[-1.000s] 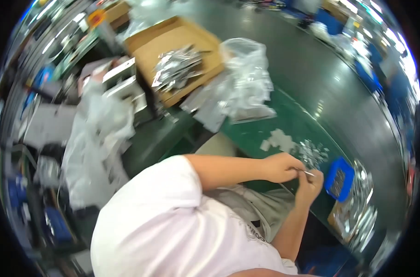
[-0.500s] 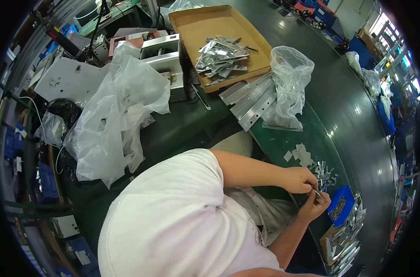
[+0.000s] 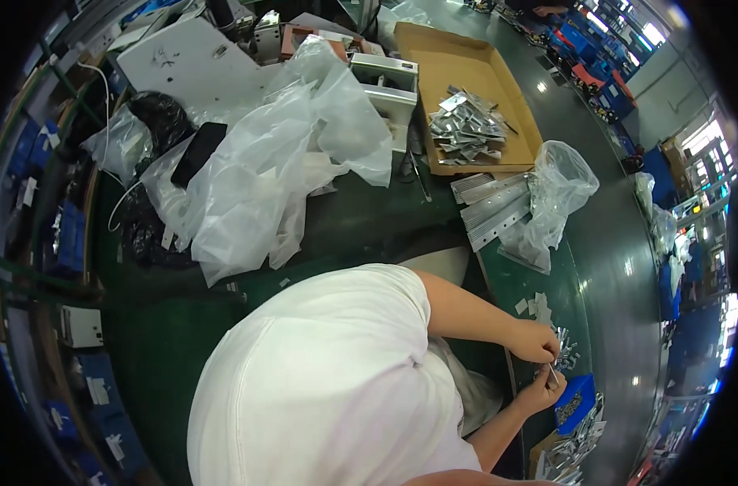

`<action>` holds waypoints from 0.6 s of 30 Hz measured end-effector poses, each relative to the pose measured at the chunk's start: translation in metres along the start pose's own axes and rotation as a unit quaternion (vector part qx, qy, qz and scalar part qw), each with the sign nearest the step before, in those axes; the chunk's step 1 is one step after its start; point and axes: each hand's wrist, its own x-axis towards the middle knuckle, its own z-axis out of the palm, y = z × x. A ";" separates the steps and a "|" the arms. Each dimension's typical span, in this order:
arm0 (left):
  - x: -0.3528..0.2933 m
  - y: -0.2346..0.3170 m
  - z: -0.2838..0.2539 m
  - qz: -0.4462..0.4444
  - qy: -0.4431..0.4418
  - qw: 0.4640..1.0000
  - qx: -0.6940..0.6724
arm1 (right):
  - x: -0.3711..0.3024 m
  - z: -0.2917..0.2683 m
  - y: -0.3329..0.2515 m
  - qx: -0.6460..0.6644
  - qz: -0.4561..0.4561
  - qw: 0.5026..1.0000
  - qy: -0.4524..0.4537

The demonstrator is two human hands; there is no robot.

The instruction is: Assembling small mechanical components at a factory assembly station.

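My two hands meet over the right-hand side of the green bench. The left hand (image 3: 535, 341) is closed, its fingertips pinched together against the other hand's fingers; what they pinch is hidden. In my right hand (image 3: 541, 392), just below it, a small thin metal piece (image 3: 553, 374) is held between thumb and fingers. Close beyond my hands lies a pile of small silver metal parts (image 3: 565, 350). A blue bin (image 3: 579, 402) with many tiny metal pieces stands right beside my right hand.
Flat whitish pieces (image 3: 539, 305) lie beyond the hands. Long metal strips (image 3: 498, 212) and a clear bag (image 3: 562, 182) are farther up. A cardboard tray (image 3: 519, 97) holds metal plates. Plastic sheeting (image 3: 255, 178) with a black flat rectangle (image 3: 199, 154) lies left. More metal strips (image 3: 575, 454) pile near the bin.
The whole view has swung, so the bench and tray sit farther right. My hands remain together at the small metal piece. The black rectangle on the plastic now shows.
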 end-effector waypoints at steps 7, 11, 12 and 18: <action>-0.028 0.060 -0.043 0.068 0.126 0.987 0.076 | 0.042 0.045 -0.030 0.031 -0.011 0.998 0.049; -0.049 0.056 -0.050 0.018 0.161 0.971 0.177 | 0.051 0.072 -0.033 0.069 0.022 0.997 0.032; -0.056 0.053 -0.050 0.006 0.194 0.952 0.237 | 0.054 0.078 -0.035 0.076 0.019 0.997 0.028; -0.105 0.117 -0.068 0.214 0.128 0.866 0.433 | 0.059 0.063 0.010 -0.027 0.040 0.998 0.035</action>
